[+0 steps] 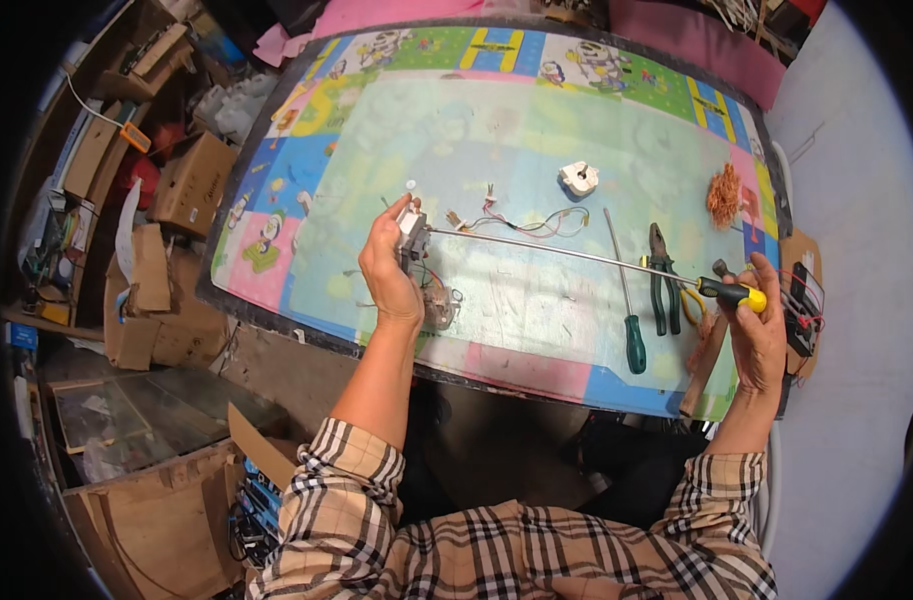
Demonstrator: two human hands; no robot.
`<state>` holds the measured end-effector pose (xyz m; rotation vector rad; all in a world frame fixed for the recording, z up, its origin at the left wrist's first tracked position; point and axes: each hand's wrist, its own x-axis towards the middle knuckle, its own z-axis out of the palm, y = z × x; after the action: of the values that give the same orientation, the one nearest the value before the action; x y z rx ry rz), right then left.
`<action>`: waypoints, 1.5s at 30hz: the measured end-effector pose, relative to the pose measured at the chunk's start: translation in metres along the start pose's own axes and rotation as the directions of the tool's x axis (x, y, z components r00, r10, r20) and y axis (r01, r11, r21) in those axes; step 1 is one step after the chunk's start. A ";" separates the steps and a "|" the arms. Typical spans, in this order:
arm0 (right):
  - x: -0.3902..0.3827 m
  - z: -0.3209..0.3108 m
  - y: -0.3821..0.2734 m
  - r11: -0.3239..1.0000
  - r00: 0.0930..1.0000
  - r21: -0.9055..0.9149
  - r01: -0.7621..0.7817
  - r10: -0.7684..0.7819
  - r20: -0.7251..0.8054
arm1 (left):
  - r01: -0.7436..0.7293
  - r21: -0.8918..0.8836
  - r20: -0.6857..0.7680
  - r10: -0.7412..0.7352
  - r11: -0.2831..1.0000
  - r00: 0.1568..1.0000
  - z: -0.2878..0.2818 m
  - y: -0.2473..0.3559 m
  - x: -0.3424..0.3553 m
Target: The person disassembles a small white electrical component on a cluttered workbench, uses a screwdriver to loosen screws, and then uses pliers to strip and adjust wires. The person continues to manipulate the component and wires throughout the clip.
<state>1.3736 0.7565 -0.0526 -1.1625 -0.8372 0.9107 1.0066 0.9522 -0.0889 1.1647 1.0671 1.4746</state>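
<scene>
My left hand (389, 270) is closed around a small grey and white mechanical part (411, 236), held over the left side of the table. Thin wires run down from it beside a roundish, metallic-looking piece (441, 306), partly hidden by my wrist. In my right hand (760, 335) is a long screwdriver (732, 293) with a black and yellow handle, gripped by the fingers. Its shaft reaches leftward across the table, and the tip meets or lies close against the part; contact is too small to tell. Beyond the shaft lie loose thin wires (537, 224) with small connectors.
A white plastic piece (579, 179) and a copper wire bundle (723, 195) lie farther back. Nearer are a green-handled screwdriver (634, 340), pliers (663, 285) and a wooden-handled hammer (705, 368). A black device (805, 310) with red wires sits at right; cardboard boxes (192, 180) stand left.
</scene>
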 end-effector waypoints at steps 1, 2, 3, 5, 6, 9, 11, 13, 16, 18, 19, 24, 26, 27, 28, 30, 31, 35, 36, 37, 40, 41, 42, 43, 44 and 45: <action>0.000 0.009 -0.004 0.998 0.999 0.049 -0.029 0.030 -0.017 | -0.009 0.012 0.006 0.009 1.000 1.000 -0.001 0.001 -0.001; 0.000 0.014 -0.006 0.993 0.998 0.099 -0.057 0.060 -0.033 | -0.007 0.008 -0.004 0.007 1.000 1.000 -0.001 0.003 -0.001; 0.000 0.009 -0.003 0.980 0.983 0.090 -0.178 0.181 -0.021 | -0.004 0.004 -0.014 0.004 1.000 1.000 -0.001 0.006 -0.002; 0.007 -0.019 0.008 0.909 0.911 -0.068 -0.411 0.413 0.015 | -0.008 -0.014 -0.028 0.008 1.000 1.000 0.000 0.008 -0.001; 0.006 -0.026 0.013 0.928 0.930 -0.070 -0.366 0.368 0.014 | -0.013 -0.026 -0.032 0.012 1.000 0.999 0.001 0.007 0.000; 0.003 0.001 0.012 0.994 0.989 -0.005 -0.113 0.112 -0.093 | -0.002 -0.023 -0.023 0.002 1.000 1.000 0.003 0.006 -0.001; 0.002 0.017 0.007 0.995 0.978 0.053 -0.082 0.091 -0.190 | 0.003 -0.020 -0.019 -0.004 1.000 1.000 0.005 0.009 -0.002; 0.003 0.017 0.005 0.983 0.967 0.053 -0.175 0.181 -0.181 | 0.006 -0.026 -0.019 -0.007 1.000 1.000 0.006 0.010 -0.003; 0.008 -0.008 0.018 0.868 0.889 -0.200 -0.455 0.428 -0.166 | 0.005 -0.045 -0.025 -0.006 0.999 1.000 0.004 0.008 -0.002; 0.011 -0.037 0.022 0.898 0.900 -0.134 -0.419 0.430 0.068 | 0.005 -0.053 -0.036 -0.007 0.999 0.999 0.005 0.009 -0.001; 0.008 -0.030 0.022 0.951 0.951 -0.079 -0.298 0.303 0.065 | 0.004 -0.056 -0.043 -0.006 0.998 0.999 0.006 0.009 -0.001; 0.007 -0.002 0.014 0.971 0.992 0.203 -0.126 0.120 0.039 | 0.019 -0.051 -0.026 -0.020 0.999 0.999 0.006 0.006 -0.005; 0.010 -0.014 0.012 0.910 0.912 0.056 -0.411 0.410 0.023 | 0.016 -0.050 -0.022 -0.017 0.999 1.000 0.006 0.005 -0.004; 0.015 -0.031 0.016 0.827 0.828 -0.064 -0.558 0.560 0.022 | 0.014 -0.052 -0.022 -0.015 0.999 1.000 0.006 0.006 -0.004; 0.015 -0.037 0.020 0.840 0.842 -0.102 -0.532 0.538 0.037 | 0.012 -0.054 -0.019 -0.013 0.998 1.000 0.006 0.005 -0.004; 0.016 -0.048 0.027 0.861 0.867 -0.175 -0.477 0.494 0.069 | 0.017 -0.059 -0.023 -0.018 0.998 1.000 0.006 0.005 -0.004; 0.012 -0.035 0.023 0.946 0.948 -0.131 -0.295 0.307 0.085 | 0.020 -0.063 -0.027 -0.022 0.998 0.999 0.007 0.005 -0.005; 0.008 -0.007 0.014 0.993 0.995 0.059 -0.103 0.102 0.016 | 0.017 -0.058 -0.022 -0.018 0.998 1.000 0.009 0.006 -0.006; 0.008 -0.006 0.014 0.990 0.992 0.074 -0.124 0.124 0.006 | 0.014 -0.061 -0.025 -0.016 0.998 1.000 0.008 0.006 -0.006; 0.009 -0.012 0.017 0.960 0.959 -0.001 -0.281 0.281 -0.019 | 0.010 -0.063 -0.031 -0.012 0.998 0.999 0.007 0.006 -0.005; 0.015 -0.033 0.020 0.832 0.842 -0.142 -0.536 0.538 -0.024 | 0.011 -0.057 -0.023 -0.012 0.998 1.000 0.006 0.006 -0.005; 0.014 -0.034 0.020 0.860 0.868 -0.127 -0.493 0.496 -0.013 | 0.013 -0.053 -0.019 -0.014 0.998 1.000 0.007 0.005 -0.005; 0.013 -0.035 0.020 0.886 0.891 -0.110 -0.451 0.454 -0.003 | 0.016 -0.049 -0.016 -0.017 0.999 1.000 0.007 0.004 -0.005; 0.010 -0.021 0.019 0.965 0.966 -0.040 -0.260 0.260 -0.002 | 0.014 -0.044 -0.013 -0.015 0.999 1.000 0.008 0.005 -0.005; 0.008 -0.009 0.019 0.998 0.998 0.028 -0.056 0.056 -0.017 | 0.017 -0.045 -0.009 -0.017 0.999 1.000 0.008 0.005 -0.005; 0.009 -0.002 0.012 0.994 0.998 0.100 -0.043 0.046 -0.030 | 0.019 -0.045 -0.004 -0.020 0.999 1.000 0.009 0.004 -0.006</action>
<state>1.3771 0.7661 -0.0642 -1.1104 -0.7344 0.9571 1.0155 0.9462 -0.0843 1.1170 1.0404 1.4793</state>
